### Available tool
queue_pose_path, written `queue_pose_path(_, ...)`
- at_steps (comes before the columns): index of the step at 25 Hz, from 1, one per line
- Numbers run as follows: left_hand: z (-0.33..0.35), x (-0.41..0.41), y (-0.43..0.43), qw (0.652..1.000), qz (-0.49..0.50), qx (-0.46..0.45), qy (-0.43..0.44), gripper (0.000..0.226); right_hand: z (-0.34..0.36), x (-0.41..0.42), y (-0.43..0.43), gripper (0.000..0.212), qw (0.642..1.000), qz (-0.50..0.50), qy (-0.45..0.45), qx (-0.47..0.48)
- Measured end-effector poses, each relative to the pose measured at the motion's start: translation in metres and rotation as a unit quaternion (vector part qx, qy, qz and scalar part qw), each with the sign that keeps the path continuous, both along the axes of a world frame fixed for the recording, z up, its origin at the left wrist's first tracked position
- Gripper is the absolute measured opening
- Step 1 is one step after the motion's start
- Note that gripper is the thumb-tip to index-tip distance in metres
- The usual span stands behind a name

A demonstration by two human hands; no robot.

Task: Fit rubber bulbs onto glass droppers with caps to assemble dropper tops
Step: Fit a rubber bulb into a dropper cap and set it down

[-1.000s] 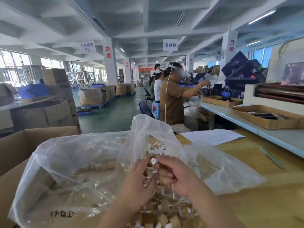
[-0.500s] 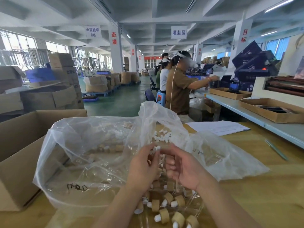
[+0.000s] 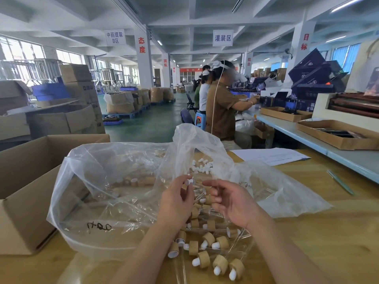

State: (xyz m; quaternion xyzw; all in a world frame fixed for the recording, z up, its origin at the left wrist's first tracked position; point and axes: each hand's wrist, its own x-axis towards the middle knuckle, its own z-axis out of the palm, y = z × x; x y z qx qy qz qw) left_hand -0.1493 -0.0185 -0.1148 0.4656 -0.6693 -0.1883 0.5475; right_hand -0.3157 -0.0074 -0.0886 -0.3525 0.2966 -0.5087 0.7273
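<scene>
My left hand pinches a white rubber bulb between thumb and fingertips, raised over the open clear plastic bag. My right hand hovers a short way to the right, palm turned left and fingers loosely curled, with nothing plainly held. Between the hands a glass dropper tube lies slanted; I cannot tell whether either hand holds it. Below my wrists lies a pile of tan caps with white bulbs and glass tubes. Loose white bulbs are heaped deeper in the bag.
An open cardboard box stands at the left on the wooden table. A paper sheet and a green pen lie at the right. More tan caps sit in the bag's left half. A person works at the bench beyond.
My hands were pressed together at the bulb; now they have drawn apart, the right one moving off to the right. The view has tilted down, showing more of the pile.
</scene>
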Motion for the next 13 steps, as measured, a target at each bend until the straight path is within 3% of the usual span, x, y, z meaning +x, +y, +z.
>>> queue_pose_path(6,0.0052,-0.0001,0.0036,0.991,0.018,-0.100,-0.087,0.024,0.0008,-0.0040,0.0049,0.030,0.989,0.106,0.101,-0.017)
queue_pose_path(9,0.0023,-0.0006,0.0012,0.990,0.009,-0.089,-0.106,0.025,-0.0003,0.0019,0.0061,0.026,0.994,0.094,0.054,-0.011)
queue_pose_path(13,0.0004,0.0004,-0.0005,0.991,-0.005,-0.063,-0.118,0.026,-0.0008,0.0017,0.0032,0.019,0.998,-0.013,-0.048,-0.042)
